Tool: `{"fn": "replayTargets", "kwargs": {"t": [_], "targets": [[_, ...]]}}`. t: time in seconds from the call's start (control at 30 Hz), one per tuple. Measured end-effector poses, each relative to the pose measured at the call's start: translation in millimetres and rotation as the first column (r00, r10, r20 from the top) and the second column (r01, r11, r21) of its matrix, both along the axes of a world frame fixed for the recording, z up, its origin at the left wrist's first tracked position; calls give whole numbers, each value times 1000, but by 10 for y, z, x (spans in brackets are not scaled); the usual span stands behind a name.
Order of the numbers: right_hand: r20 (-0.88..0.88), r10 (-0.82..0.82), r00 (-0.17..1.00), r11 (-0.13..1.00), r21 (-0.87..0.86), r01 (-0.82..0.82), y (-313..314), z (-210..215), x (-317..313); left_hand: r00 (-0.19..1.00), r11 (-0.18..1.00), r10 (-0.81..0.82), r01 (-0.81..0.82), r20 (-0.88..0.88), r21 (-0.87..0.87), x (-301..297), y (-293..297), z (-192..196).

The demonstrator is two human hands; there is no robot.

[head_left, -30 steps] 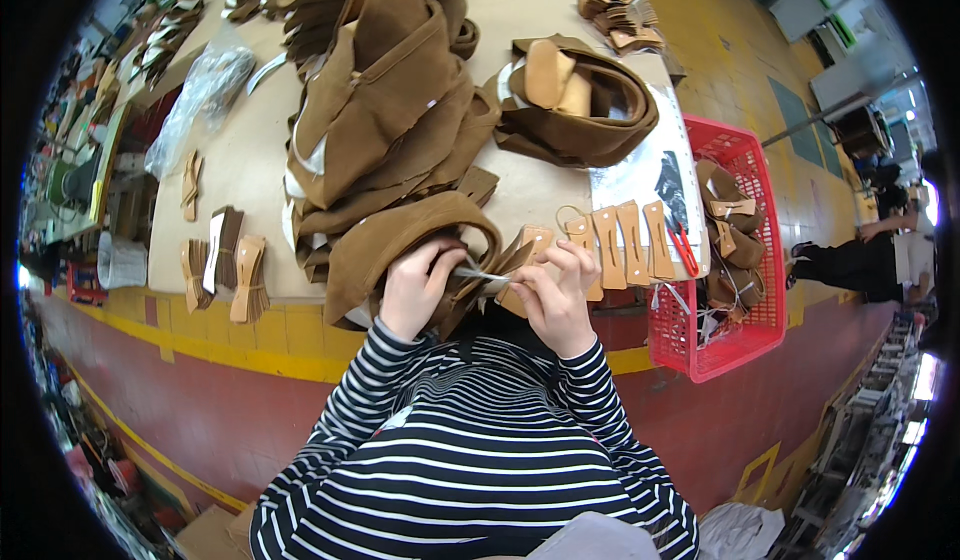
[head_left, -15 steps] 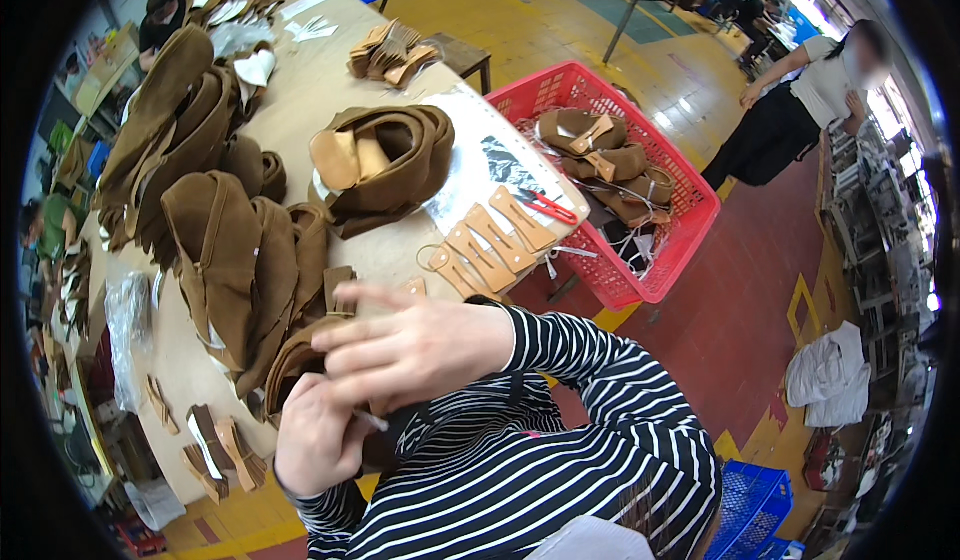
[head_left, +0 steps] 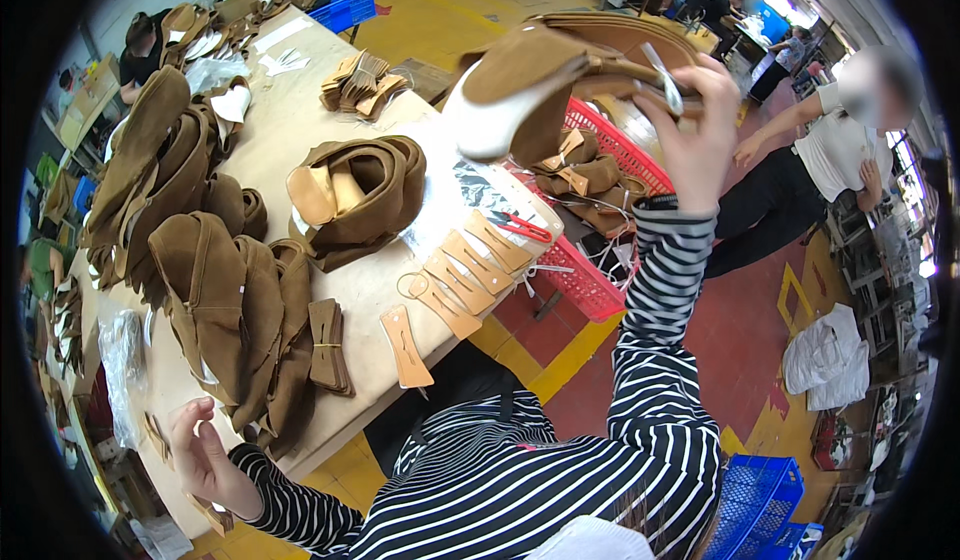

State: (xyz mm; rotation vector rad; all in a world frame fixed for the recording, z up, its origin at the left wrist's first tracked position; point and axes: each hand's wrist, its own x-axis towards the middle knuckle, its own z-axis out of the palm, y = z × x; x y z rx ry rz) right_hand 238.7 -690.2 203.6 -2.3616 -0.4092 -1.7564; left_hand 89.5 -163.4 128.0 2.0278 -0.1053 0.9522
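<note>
Raised over the right end of the table is a bundle of brown suede pieces (head_left: 540, 75) with a pale white underside, held by my right hand (head_left: 700, 130) at its white tie. My left hand (head_left: 205, 460) is empty, fingers apart and slightly curled, by the table's near left edge. Close to it lies a stack of brown suede pieces (head_left: 255, 310). Beneath the raised bundle, a red plastic basket (head_left: 585, 285) holds several tied brown bundles (head_left: 590, 175). Flat tan leather pieces (head_left: 465, 275) lie in a row along the table edge, with one more tan piece (head_left: 405, 345) nearer me.
On the table (head_left: 290, 90) are a coiled suede bundle (head_left: 385, 200), a banded brown stack (head_left: 328, 345), red-handled snips (head_left: 525, 228) and clear plastic (head_left: 120, 360). A person (head_left: 850, 150) stands beyond the basket. Blue crates (head_left: 755, 500) sit at my right side.
My hands were together at the table's near edge, and have moved apart. The right has swung up and away to the right with the suede bundle; the left has moved left, empty.
</note>
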Motion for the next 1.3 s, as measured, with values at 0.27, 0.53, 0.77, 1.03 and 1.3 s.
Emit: {"fn": "replayTargets", "kwargs": {"t": [0.27, 0.53, 0.77, 1.03, 1.3], "targets": [[-746, -236, 623, 953, -52, 298, -963, -961, 633, 978, 979, -103, 132, -181, 155, 128, -131, -15], [-692, 171, 701, 985, 110, -132, -320, -504, 148, 939, 959, -174, 230, -298, 165, 173, -141, -116], [-679, 388, 623, 894, 115, -432, 352, -32, -393, 579, 578, -816, 815, 10, -36, 276, -64, 13], [-594, 707, -383, -235, 313, -920, 707, 331, -1323, 122, 109, -984, 989, 131, -102, 553, -259, 139], [-666, 670, -328, -324, 136, -936, 758, 393, -1813, -69, -91, -983, 988, 173, -124, 658, -283, 191]]}}
